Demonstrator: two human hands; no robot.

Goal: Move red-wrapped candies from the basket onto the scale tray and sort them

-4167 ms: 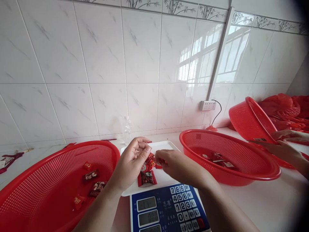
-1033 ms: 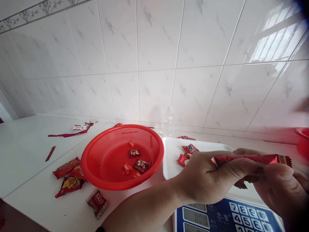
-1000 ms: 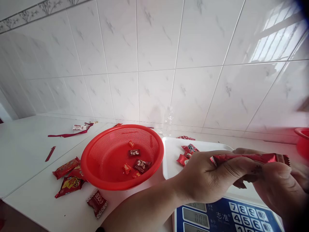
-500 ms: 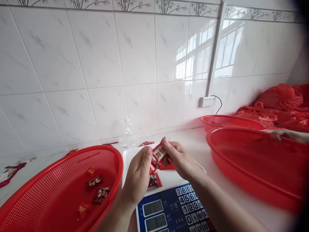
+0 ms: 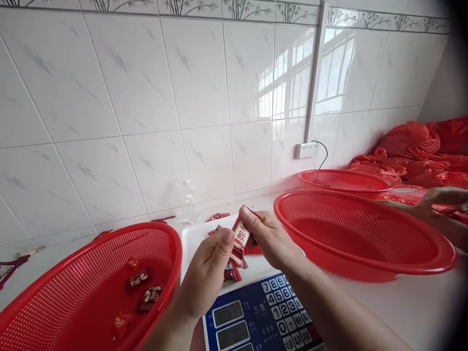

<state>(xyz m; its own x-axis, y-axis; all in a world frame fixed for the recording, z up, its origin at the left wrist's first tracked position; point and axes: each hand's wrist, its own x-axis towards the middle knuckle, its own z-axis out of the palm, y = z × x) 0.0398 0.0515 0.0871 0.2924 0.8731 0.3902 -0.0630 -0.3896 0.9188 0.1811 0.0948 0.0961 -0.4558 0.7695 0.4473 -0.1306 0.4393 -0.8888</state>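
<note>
Above the white pan (image 5: 190, 243) of a weighing scale, my two hands hold small wrapped candies close together. My right hand (image 5: 268, 236) is closed on a red and cream candy packet (image 5: 241, 235), thumb on its upper end. My left hand (image 5: 210, 265) is closed at the packet's lower left side, thumb near its edge; a red-ended wrapper (image 5: 215, 230) sticks out behind that thumb. More red wrapped candies (image 5: 232, 273) lie beneath on the pan, partly hidden by my hands. The blue scale panel (image 5: 259, 312) with number keys is just below.
To the left, a red perforated basket (image 5: 175, 243) holds several wrapped candies. Right stands another red basket (image 5: 365, 273), with one more (image 5: 303, 178) behind. A co-worker's hand (image 5: 435, 204) is at far right, near red plastic bags (image 5: 409, 141). A clear bottle (image 5: 191, 202) stands by the wall.
The view has turned slightly right. The right-hand basket has shifted left, and the co-worker's hand has come off its rim. My hands remain together, with the cream candy packet showing more fully.
</note>
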